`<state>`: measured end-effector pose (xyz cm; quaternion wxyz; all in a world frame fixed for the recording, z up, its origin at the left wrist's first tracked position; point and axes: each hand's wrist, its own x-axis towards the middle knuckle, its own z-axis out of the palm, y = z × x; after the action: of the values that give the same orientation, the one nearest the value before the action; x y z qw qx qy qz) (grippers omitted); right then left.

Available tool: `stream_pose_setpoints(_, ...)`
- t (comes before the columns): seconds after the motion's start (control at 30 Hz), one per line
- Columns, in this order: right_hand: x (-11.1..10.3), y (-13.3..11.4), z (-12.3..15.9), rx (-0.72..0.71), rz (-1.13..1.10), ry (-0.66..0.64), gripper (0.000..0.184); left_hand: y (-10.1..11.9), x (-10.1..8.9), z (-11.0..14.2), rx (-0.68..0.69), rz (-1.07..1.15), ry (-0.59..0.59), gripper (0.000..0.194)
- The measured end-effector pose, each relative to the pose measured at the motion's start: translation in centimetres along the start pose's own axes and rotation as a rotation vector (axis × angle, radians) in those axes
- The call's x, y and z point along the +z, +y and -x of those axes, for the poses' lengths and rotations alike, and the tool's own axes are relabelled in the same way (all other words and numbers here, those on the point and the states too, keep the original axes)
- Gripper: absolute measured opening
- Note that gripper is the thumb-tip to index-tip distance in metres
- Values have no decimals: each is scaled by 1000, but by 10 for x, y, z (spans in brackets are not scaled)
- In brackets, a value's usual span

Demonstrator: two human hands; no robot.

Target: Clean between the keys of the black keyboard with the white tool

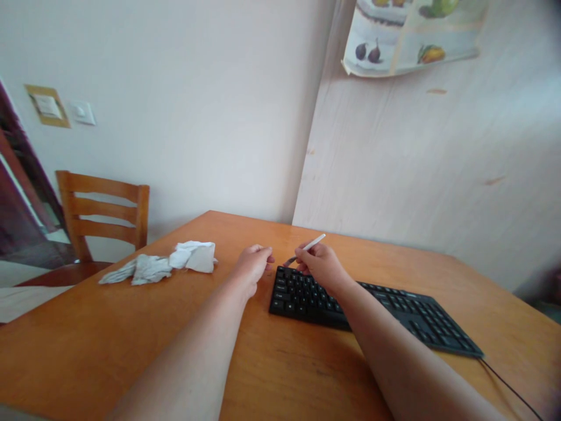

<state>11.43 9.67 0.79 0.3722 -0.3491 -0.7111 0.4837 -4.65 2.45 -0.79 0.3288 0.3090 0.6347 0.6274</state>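
A slim brush [314, 241] with a white handle and a darker tip is pinched in my right hand [322, 264]. Its tip points down and left, at the far left corner of a black keyboard [302, 298]; whether it touches the keys I cannot tell. My right forearm crosses over the keyboard and hides part of it. Just left of that corner is my left hand [254, 263], loosely curled, with a gap between thumb and fingers and nothing visible in it.
Crumpled white tissue [195, 256] and a greyish crumpled cloth [149, 269] lie on the wooden table [272, 356] at left. A cable [508, 383] runs from the keyboard's right end toward the near edge. Beyond the left edge stands a wooden chair [107, 213]. Walls border the table's far side.
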Motion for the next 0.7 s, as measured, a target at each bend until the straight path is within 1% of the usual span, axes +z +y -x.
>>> stream_pose_setpoints(0.1, 4, 5, 0, -20, -7, -59, 18, -2, 2, -1, -35, 1, -4, 17)
stream_pose_setpoints(0.23, 8, 6, 3, -33, 12, -123, 16, -2, 3, 0, -55, 5, -2, 27)
stream_pose_setpoints(0.33, 8, 4, 4, -23, 88, -148, 12, -2, 3, 1, -62, 13, -2, 31)
stream_pose_setpoints(0.43, 6, 2, 5, -14, 150, -143, 9, -2, 3, 0, -64, 21, -5, 34)
stream_pose_setpoints(0.53, 4, -1, 6, -15, 141, -114, 10, -3, 3, 0, -62, 22, -9, 35)
stream_pose_setpoints(0.6, 3, -3, 6, -48, 152, -102, 10, -3, 3, -1, -60, 21, -12, 35)
stream_pose_setpoints(0.7, 2, -4, 7, -130, 244, -99, 6, -2, 3, 0, -56, 19, -12, 32)
